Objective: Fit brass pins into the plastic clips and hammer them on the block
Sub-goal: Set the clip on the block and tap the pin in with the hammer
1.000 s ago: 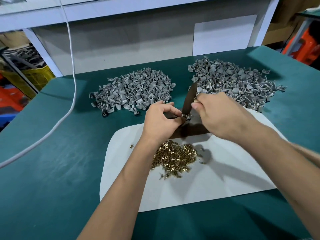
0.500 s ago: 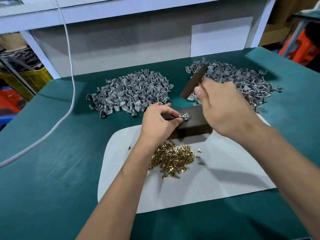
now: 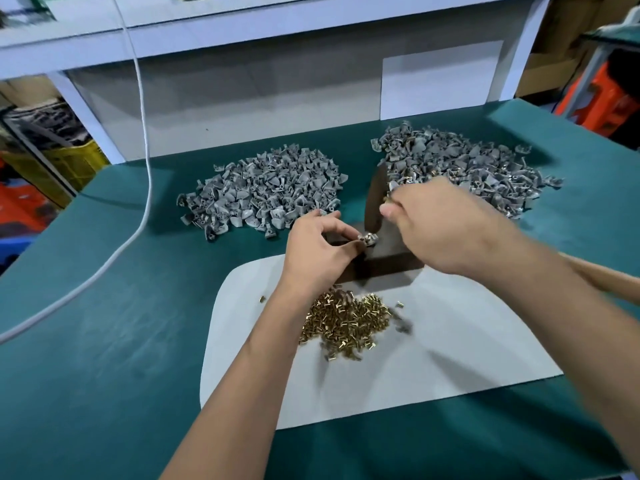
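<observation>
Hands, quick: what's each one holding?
Left hand: pinches small grey plastic clip on dark block.
Right hand: grips dark flat hammering bar.

Green-topped bench (image 3: 86,341), white shelf frame (image 3: 242,32) behind; yellow crate (image 3: 74,164) left, orange bins (image 3: 602,102) right.

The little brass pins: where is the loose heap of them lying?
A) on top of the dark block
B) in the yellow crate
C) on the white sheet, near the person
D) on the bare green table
C: the brass pins lie heaped on the white sheet, nearer the person than the dark block.
</observation>
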Demonstrator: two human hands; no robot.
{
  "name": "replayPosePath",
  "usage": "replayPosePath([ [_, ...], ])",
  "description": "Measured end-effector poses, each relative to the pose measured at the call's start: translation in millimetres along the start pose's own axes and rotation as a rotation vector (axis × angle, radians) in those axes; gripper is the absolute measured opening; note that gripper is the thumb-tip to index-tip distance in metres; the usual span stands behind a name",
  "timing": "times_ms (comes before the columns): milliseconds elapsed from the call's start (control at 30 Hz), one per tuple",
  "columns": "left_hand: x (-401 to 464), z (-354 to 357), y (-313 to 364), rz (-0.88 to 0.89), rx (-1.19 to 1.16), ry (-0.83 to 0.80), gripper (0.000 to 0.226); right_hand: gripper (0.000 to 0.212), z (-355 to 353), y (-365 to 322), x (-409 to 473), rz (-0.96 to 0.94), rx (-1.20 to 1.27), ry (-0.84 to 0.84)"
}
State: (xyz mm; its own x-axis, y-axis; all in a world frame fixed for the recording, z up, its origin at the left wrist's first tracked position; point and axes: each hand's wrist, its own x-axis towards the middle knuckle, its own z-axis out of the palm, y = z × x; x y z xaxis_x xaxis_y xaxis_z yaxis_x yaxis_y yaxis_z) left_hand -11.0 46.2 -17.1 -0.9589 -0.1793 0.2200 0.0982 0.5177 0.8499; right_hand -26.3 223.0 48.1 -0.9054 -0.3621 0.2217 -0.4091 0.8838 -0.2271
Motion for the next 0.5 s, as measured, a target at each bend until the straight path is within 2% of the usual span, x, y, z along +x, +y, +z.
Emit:
replayPosePath([
  [67, 1, 0, -2, -0.003, 0.004, 0.006, 0.01, 0.03, 2, -2, -5, -0.025, 0.11, 0.229],
  [100, 3, 0, -2, -0.002, 0.003, 0.005, 0.01, 0.027, 6, -4, -7, -0.025, 0.117, 0.224],
  [200, 1, 0, 0, 0.009, -0.007, -0.006, 0.011, 0.03, 15, -10, -10, 0.039, 0.014, -0.091],
  [233, -1, -1, 1, 0.004, -0.006, -0.007, 0.011, 0.034, 10, -8, -6, 0.057, -0.015, -0.135],
  [300, -1, -1, 1, 0.001, 0.01, -0.005, 0.01, 0.039, -2, -3, 0, 0.061, -0.031, -0.088],
  [367, 0, -1, -2, 0.006, 0.014, -0.002, 0.009, 0.036, -2, 0, -1, 0.038, 0.05, 0.132],
  [400, 1, -1, -3, 0.007, 0.012, 0.004, 0.008, 0.033, 1, -3, -3, 0.031, 0.078, 0.176],
  [500, 1, -1, -4, 0.01, 0.003, 0.002, 0.009, 0.034, 13, -7, -3, -0.006, -0.046, -0.059],
])
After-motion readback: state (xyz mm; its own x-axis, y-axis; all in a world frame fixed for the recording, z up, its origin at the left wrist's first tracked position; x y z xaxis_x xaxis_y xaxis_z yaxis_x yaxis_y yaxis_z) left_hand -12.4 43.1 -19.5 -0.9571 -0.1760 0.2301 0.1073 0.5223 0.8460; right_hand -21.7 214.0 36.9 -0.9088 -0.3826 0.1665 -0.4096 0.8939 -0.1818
